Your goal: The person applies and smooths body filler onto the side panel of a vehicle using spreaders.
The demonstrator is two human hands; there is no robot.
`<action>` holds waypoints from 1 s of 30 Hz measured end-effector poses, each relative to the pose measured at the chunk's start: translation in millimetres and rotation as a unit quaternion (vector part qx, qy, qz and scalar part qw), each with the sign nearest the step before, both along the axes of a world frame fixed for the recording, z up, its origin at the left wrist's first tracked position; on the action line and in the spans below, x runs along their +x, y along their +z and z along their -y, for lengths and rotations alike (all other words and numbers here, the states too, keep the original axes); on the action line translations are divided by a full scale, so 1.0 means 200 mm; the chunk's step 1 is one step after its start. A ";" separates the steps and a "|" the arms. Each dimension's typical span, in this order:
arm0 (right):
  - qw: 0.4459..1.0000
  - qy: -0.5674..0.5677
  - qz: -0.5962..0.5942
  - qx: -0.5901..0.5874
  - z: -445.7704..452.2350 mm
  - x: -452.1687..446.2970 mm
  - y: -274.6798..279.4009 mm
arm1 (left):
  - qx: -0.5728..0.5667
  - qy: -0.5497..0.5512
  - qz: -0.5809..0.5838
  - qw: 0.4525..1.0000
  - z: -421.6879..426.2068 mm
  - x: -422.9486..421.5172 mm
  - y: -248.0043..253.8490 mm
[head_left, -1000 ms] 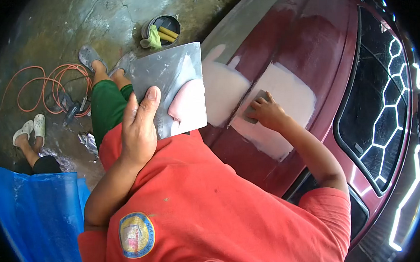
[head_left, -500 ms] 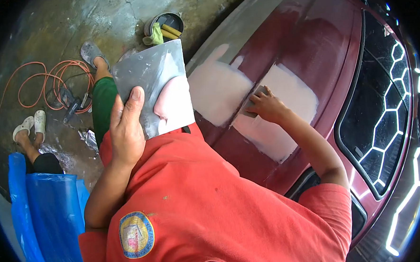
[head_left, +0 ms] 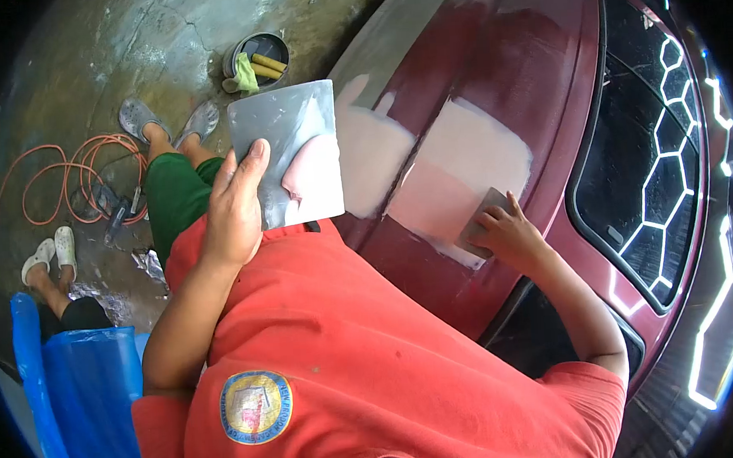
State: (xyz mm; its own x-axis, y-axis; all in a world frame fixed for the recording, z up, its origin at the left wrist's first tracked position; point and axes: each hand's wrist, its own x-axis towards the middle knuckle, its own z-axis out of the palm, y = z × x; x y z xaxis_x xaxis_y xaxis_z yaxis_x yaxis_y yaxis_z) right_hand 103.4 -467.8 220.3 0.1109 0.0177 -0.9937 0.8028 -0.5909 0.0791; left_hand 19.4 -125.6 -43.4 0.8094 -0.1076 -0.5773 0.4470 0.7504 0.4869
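Observation:
My left hand (head_left: 235, 211) grips a flat grey mixing board (head_left: 254, 115), thumb on top, in front of my body. A mound of pink body filler (head_left: 312, 167) sits on the board's right half. In my right hand (head_left: 512, 236) is a thin grey filler spreader (head_left: 492, 197), pressed against the maroon car panel (head_left: 532, 63) at the lower right edge of a pale filler patch (head_left: 478, 144). Pinker filler (head_left: 427, 199) covers the lower part of that patch. Across the panel seam lies another pale patch (head_left: 371, 162).
A round black tub (head_left: 281, 53) with yellow blocks and a green cloth stands on the floor. An orange hose (head_left: 89, 156) is coiled at left. Another person's feet in pale clogs (head_left: 65, 249) show beside blue plastic sheeting (head_left: 92, 376). The car window (head_left: 640, 148) is at right.
My right hand has drawn the spreader from the panel seam down and right across the patch, leaving a smoother pink band. The board in my left hand has shifted slightly right in view.

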 end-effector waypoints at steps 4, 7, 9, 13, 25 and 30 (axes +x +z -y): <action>1.000 -0.017 0.016 -0.013 -0.14 0.06 0.09 | -0.186 0.040 -0.110 0.976 0.04 0.10 0.10; 0.965 -0.203 0.115 0.121 -0.40 0.18 0.03 | -0.244 0.018 -0.117 0.962 0.07 0.15 0.14; 0.884 -0.342 0.165 0.273 -0.58 0.18 -0.04 | -0.234 0.006 -0.118 0.965 0.09 0.21 0.23; 0.768 -0.340 0.226 0.493 -0.81 0.07 -0.19 | -0.269 0.042 -0.103 0.957 0.14 0.29 0.35; 0.815 -0.153 0.387 0.403 -0.62 0.02 -0.31 | -0.078 0.070 0.019 0.994 0.05 0.26 0.33; 0.820 -0.059 0.360 0.440 -0.84 0.03 -0.25 | -0.026 0.052 0.083 0.995 0.07 0.24 0.39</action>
